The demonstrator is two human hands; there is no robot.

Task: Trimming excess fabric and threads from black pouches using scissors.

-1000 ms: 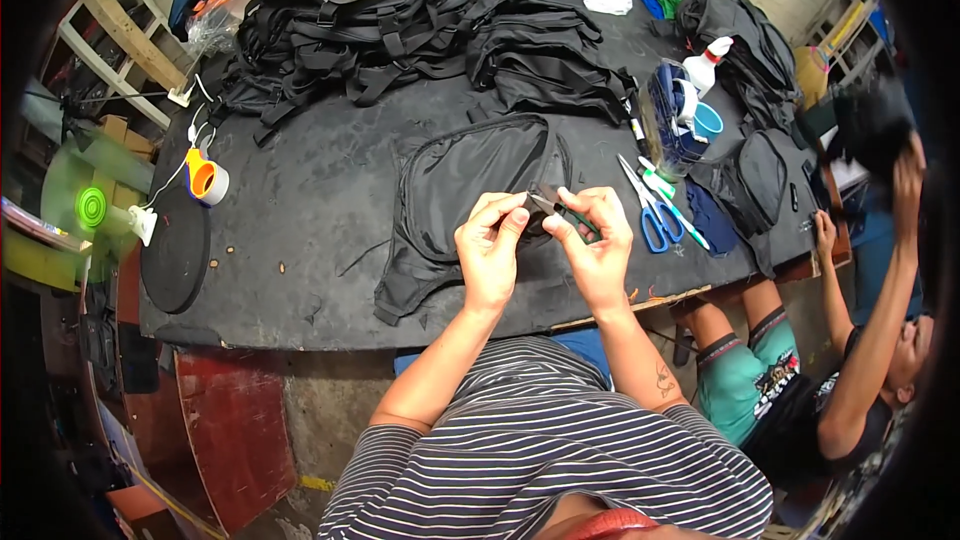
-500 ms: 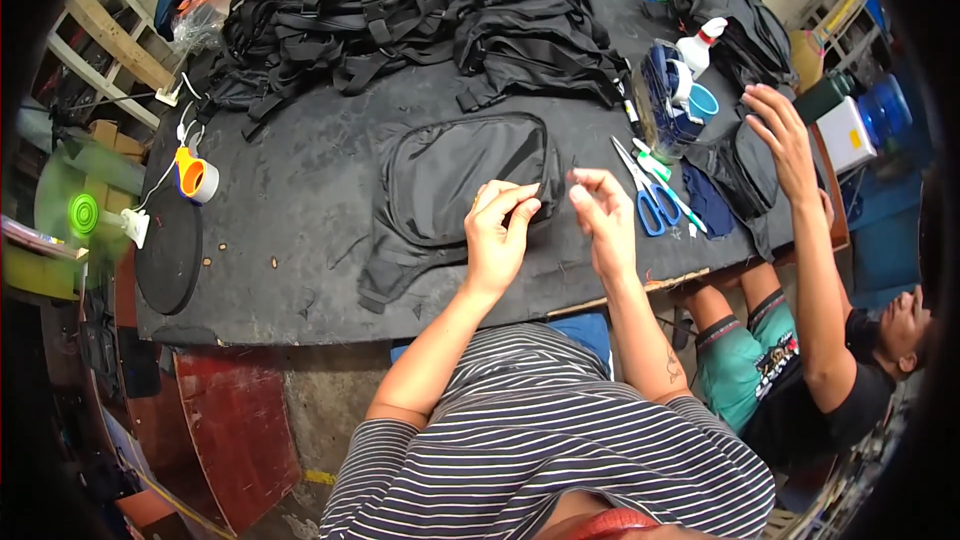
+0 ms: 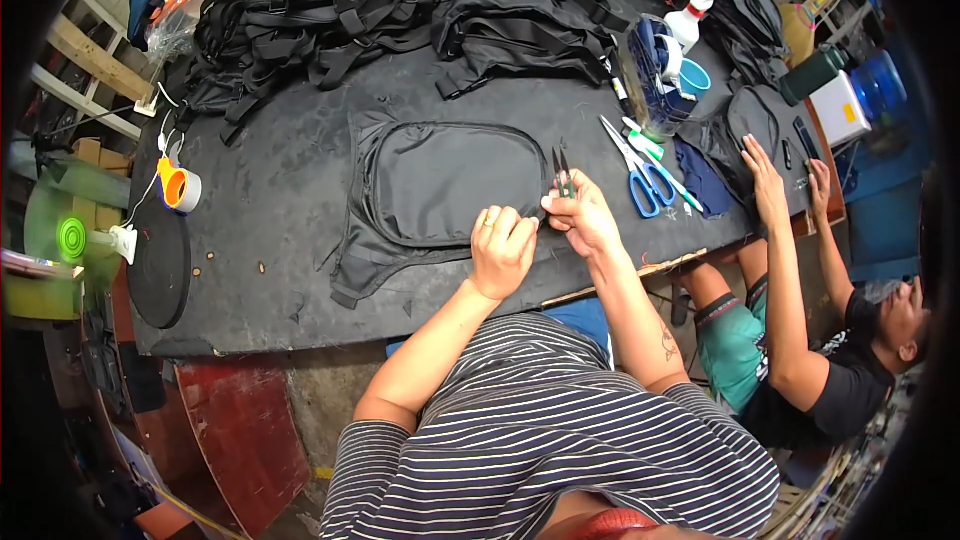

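Note:
A black bag (image 3: 450,185) with a rounded zippered panel lies flat on the dark table before me. At its near right edge, my left hand (image 3: 503,252) is closed in a pinch; whatever its fingertips hold is too small to make out. My right hand (image 3: 587,220) grips small dark thread snips (image 3: 562,165), their pointed blades directed away from me. The fingertips of both hands are close together beside the bag's right edge.
Black bags (image 3: 310,30) are piled along the far side. Blue-handled scissors (image 3: 645,185), a clear container (image 3: 650,75) and a spray bottle (image 3: 690,20) stand or lie to the right. A co-worker's hand (image 3: 765,185) rests by another black bag. Tape (image 3: 180,187) sits left.
The snips' blades now show upright in my right hand, which has closed and come nearer my left. My left hand is slightly lower. The co-worker's raised hand has come down to the table.

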